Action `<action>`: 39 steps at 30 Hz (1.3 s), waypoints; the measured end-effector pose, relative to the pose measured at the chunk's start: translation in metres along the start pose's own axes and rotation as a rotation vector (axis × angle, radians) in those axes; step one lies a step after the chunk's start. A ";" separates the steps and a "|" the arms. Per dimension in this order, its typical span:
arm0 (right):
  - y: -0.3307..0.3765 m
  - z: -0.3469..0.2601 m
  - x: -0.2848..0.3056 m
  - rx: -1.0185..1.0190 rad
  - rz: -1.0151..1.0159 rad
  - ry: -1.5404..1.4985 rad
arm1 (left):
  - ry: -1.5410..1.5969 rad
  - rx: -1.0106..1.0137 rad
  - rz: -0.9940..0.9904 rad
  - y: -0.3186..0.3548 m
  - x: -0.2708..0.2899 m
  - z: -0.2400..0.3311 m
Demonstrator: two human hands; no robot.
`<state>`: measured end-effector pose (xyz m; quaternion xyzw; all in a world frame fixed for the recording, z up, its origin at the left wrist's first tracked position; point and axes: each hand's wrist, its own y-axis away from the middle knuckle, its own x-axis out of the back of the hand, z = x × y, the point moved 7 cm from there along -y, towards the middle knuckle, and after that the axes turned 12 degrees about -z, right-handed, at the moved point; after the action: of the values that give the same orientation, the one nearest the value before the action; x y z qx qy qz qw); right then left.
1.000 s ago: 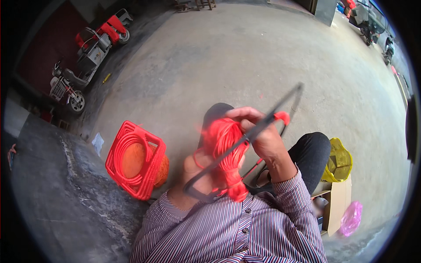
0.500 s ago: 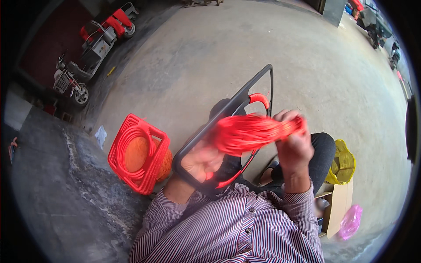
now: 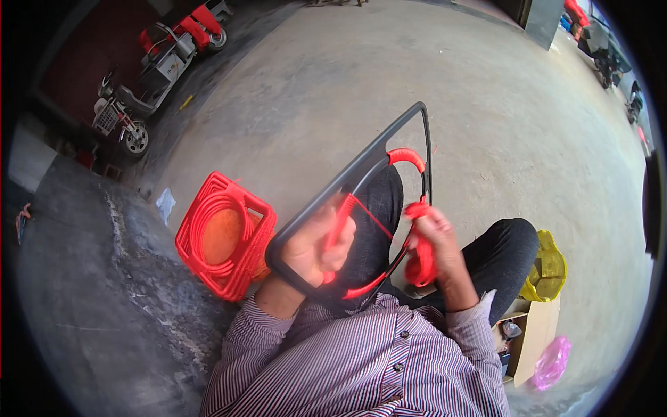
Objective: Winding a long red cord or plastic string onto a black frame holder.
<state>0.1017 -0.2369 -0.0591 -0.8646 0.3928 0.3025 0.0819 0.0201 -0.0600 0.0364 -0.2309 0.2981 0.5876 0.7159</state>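
Observation:
My left hand is closed around the lower left side of a black frame with rounded corners, held tilted above my lap. Inside the frame sits a round ring, with red cord wrapping covering parts of it. A bundle of red cord is gripped in my right hand, just right of the ring. One thin red strand runs taut from the wrapped part near my left fingers toward the bundle.
A stack of red-wrapped frames stands at my left, with something orange within. To the right are a yellow basket, an open cardboard box and a pink plastic bag. A three-wheeler is parked at the far left.
My right hand has moved down and left, and the cord bundle, earlier stretched across the frame, now hangs in a compact bunch. My left hand keeps its hold on the frame.

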 end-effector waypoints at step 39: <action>0.020 -0.114 -0.022 0.717 -0.281 -0.345 | 0.058 -0.029 -0.001 -0.007 -0.027 -0.007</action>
<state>0.1283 -0.2795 0.0473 -0.7633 0.3319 0.2727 0.4826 0.0225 -0.0849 0.0499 -0.2582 0.3100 0.5848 0.7037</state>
